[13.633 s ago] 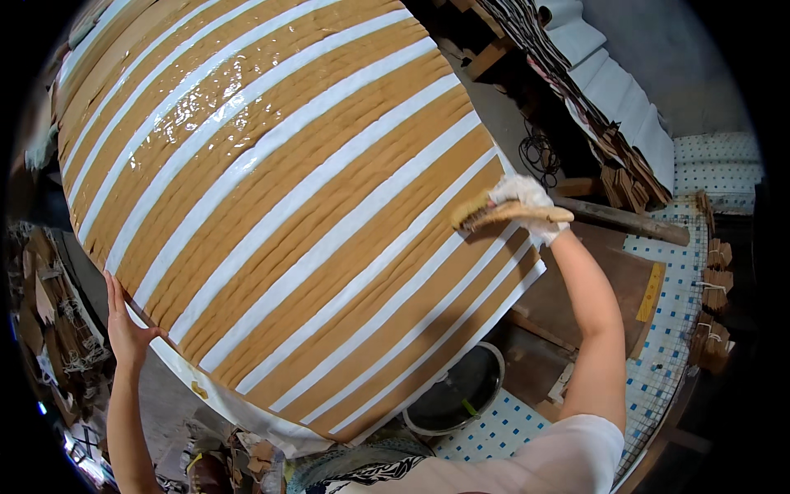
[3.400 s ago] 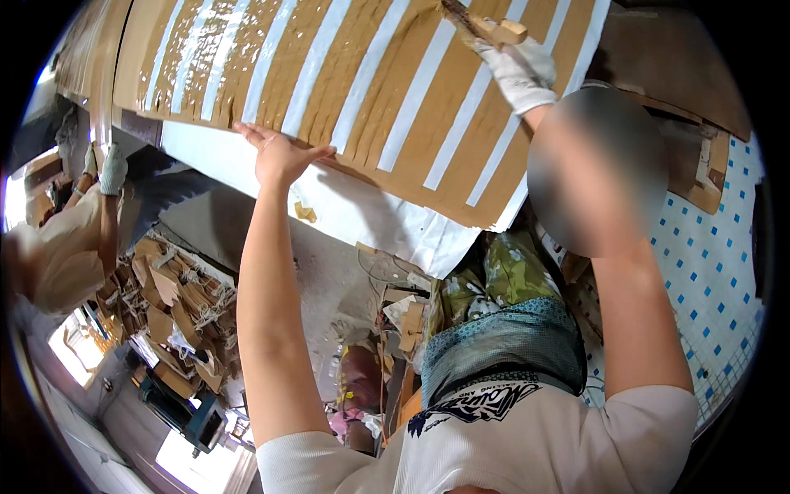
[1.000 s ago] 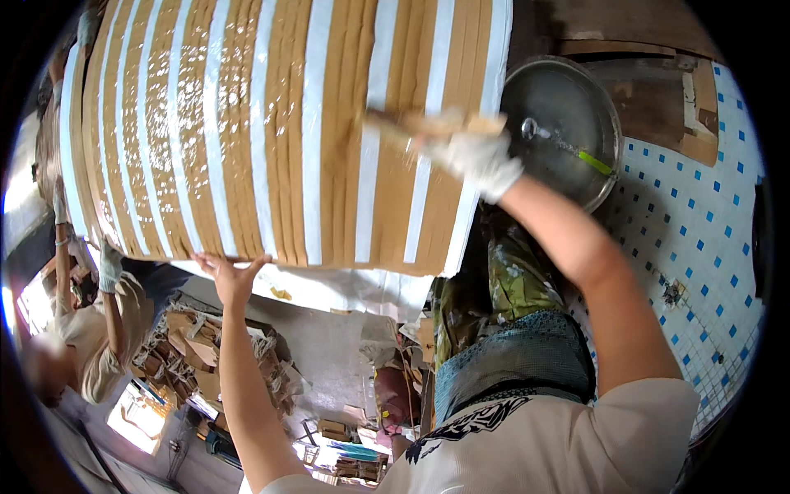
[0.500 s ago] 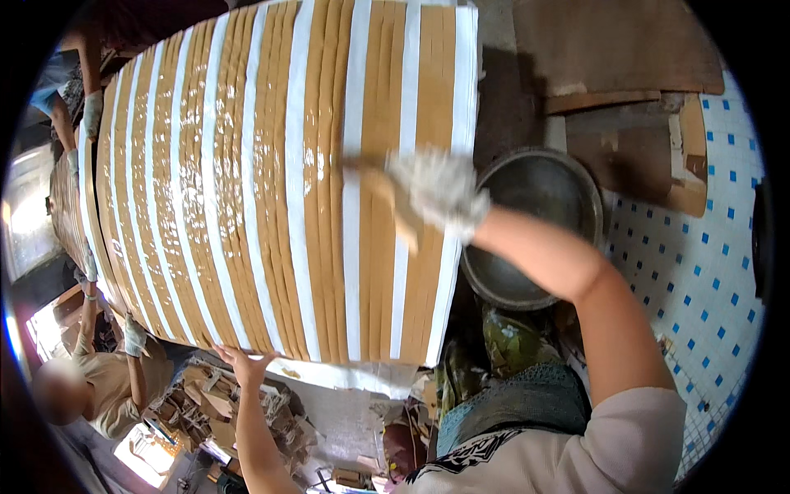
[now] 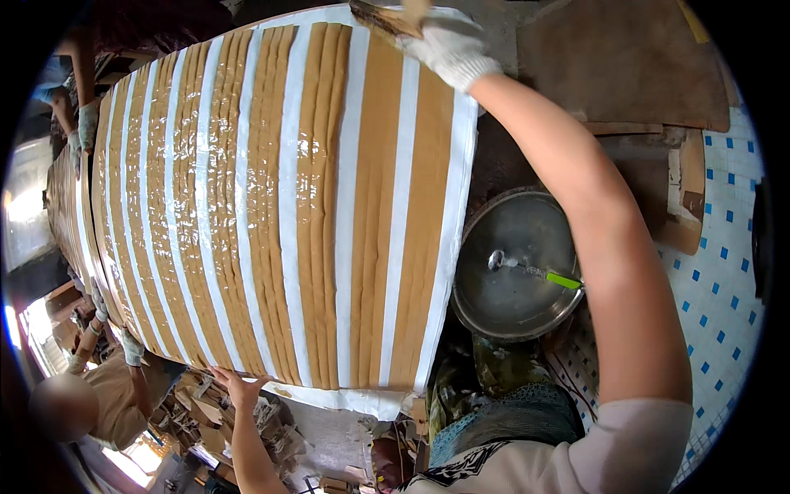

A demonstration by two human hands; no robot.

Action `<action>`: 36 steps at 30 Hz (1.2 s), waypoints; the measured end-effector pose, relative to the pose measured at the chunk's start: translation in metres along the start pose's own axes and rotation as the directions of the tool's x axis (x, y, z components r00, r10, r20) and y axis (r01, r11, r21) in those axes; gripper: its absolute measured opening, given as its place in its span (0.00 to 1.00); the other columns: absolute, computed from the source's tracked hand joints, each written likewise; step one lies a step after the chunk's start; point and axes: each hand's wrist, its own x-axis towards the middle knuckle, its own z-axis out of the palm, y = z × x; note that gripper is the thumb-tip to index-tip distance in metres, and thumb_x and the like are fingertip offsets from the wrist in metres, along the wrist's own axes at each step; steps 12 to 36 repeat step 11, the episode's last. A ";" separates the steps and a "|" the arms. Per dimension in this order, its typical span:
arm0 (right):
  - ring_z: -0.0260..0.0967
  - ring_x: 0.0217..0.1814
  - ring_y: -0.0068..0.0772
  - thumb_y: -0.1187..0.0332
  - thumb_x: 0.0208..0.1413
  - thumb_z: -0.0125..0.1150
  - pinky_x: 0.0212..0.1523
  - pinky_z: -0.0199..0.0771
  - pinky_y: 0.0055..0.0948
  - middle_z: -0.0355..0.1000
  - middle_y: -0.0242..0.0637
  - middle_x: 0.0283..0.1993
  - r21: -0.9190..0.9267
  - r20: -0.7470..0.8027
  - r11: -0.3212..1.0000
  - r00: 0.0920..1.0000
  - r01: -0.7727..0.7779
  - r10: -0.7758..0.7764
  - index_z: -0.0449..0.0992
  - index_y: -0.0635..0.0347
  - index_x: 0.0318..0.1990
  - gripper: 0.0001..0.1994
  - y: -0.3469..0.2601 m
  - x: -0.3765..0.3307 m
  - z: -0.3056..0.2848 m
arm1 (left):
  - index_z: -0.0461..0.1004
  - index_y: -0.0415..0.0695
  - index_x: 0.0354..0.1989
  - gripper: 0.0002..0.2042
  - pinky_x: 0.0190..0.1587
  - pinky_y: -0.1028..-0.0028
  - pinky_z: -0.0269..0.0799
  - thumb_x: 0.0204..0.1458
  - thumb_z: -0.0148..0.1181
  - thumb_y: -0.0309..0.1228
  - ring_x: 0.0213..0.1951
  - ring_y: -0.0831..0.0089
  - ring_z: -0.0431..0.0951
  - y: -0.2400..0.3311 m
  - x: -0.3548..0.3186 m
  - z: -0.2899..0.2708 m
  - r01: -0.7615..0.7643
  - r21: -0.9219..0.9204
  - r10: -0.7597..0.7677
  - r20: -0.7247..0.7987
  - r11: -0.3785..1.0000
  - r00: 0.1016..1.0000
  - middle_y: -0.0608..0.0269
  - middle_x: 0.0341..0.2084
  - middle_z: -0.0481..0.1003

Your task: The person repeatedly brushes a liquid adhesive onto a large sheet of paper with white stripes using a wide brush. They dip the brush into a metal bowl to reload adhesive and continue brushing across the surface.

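Observation:
A wide panel of brown strips (image 5: 276,173) alternating with white strips (image 5: 350,214) spreads before me. Its left and middle strips look wet and glossy; those toward the right are duller. My right hand (image 5: 448,51), in a white knit glove, is closed around a flat brush (image 5: 385,20) at the panel's far right edge. The brush's dark end rests at or just over the strips, and part of its wooden handle leaves the picture. Bare and with fingers spread, my left hand (image 5: 239,387) lies against the panel's near edge.
Right of the panel stands a round metal basin (image 5: 514,317) of cloudy liquid, with a green-handled ladle (image 5: 563,281) in it. Gloved hands of co-workers (image 5: 88,125) (image 5: 132,347) touch the panel's left side. Cardboard scraps (image 5: 202,412) lie near left; brown boards (image 5: 617,66) lie far right.
My right hand has swept the brush away from me to the panel's far edge. The basin and its ladle have come into fuller view. My left hand stays at the near edge.

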 end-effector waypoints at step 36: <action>0.72 0.27 0.38 0.29 0.56 0.43 0.29 0.71 0.37 0.73 0.38 0.27 -0.211 -0.050 0.969 0.988 0.131 -0.144 0.80 0.58 0.40 0.37 0.004 0.006 0.027 | 0.22 0.36 0.71 0.80 0.70 0.59 0.54 0.18 0.84 0.52 0.74 0.48 0.35 0.000 -0.006 0.012 -0.018 -0.108 0.017 -0.015 0.994 1.000 0.45 0.72 0.21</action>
